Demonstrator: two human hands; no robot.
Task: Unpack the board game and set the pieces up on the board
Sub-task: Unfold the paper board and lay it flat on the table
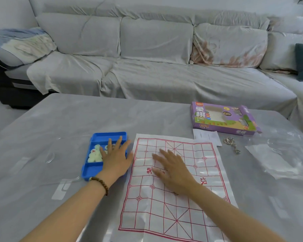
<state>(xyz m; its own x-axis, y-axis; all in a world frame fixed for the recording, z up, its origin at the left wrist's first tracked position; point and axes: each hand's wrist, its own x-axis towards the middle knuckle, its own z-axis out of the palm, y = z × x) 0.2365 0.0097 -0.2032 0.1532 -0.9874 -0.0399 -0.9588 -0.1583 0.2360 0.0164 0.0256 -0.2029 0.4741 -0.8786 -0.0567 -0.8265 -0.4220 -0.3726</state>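
A white paper board (185, 203) with a red grid lies flat on the table in front of me. My right hand (171, 168) rests palm down on its middle, fingers spread and straight. To the board's left sits a blue plastic tray (101, 137) holding several pale round pieces (94, 153) with red marks. My left hand (116, 158), with a bead bracelet at the wrist, lies flat over the tray's right half with straight fingers, covering some pieces. The purple game box (224, 118) lies at the back right of the table.
A white paper slip (206, 137) lies just behind the board. Metal ring puzzles (233, 144) and a clear plastic bag (276, 158) lie to its right. The table (59, 119) has a grey cover. A grey sofa (147, 58) stands behind it.
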